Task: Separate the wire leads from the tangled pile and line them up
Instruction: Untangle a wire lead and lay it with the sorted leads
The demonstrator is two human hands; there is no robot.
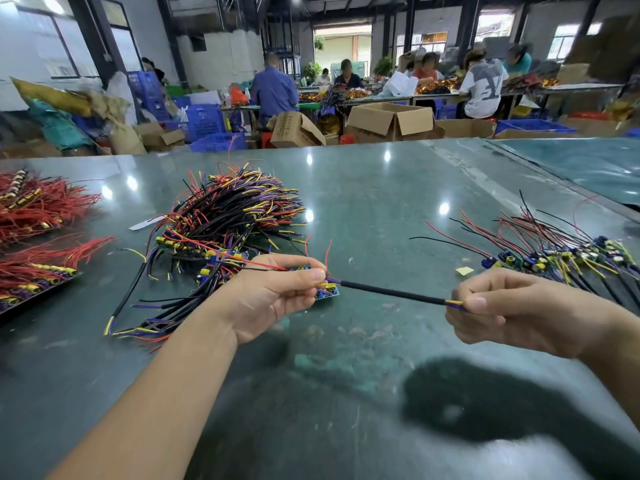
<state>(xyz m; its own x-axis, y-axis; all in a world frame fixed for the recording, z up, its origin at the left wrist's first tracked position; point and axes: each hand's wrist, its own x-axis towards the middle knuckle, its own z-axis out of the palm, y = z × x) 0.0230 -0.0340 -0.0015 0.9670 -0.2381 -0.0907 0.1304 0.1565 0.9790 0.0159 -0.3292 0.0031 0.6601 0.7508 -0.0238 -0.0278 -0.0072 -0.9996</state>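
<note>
Hands (277,289) (502,310) pinching sleeved lead (391,293), tips hidden.

Factory workshop: workers (481,84) at benches (433,95); crates (204,123); cartons (391,121).

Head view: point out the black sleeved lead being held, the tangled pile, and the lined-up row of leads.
black sleeved lead (391,292), head view, middle of the black sleeve between both hands.
tangled pile (228,216), head view, dense centre of the heap.
lined-up row (554,258), head view, the small boards along the row.
</note>
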